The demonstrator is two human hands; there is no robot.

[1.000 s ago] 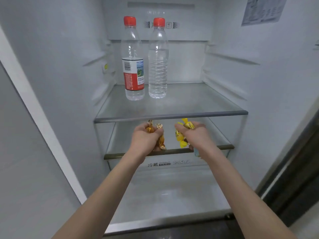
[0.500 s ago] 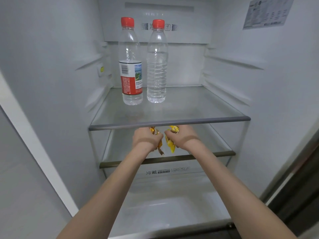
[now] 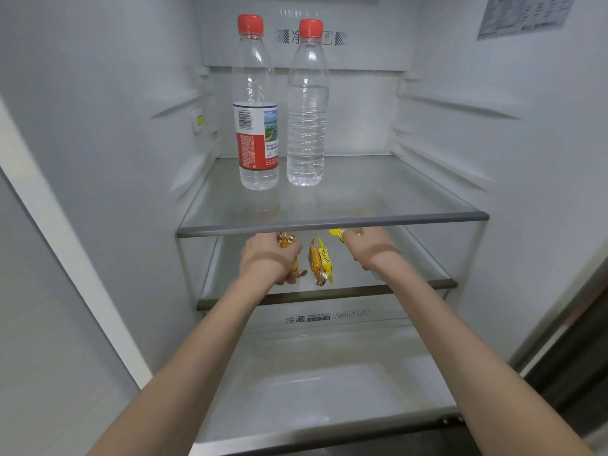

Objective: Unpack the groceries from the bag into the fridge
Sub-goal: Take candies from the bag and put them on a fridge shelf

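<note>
Both forearms are reaching over the crisper drawer point(image 3: 329, 383) onto the lower glass shelf point(image 3: 325, 292). The left hand point(image 3: 268, 258) is clutching gold-wrapped candies point(image 3: 285, 241); the right hand point(image 3: 368, 248) is pinching a yellow candy point(image 3: 339, 234). Two loose candies point(image 3: 319, 261) are lying between the hands. Releasing low should be preventing scatter. Behind and above, two water bottles point(image 3: 306, 103) are standing upright.

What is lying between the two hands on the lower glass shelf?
In the head view, two wrapped candies lie together between the left hand and right hand: a gold candy and a yellow candy.
</note>
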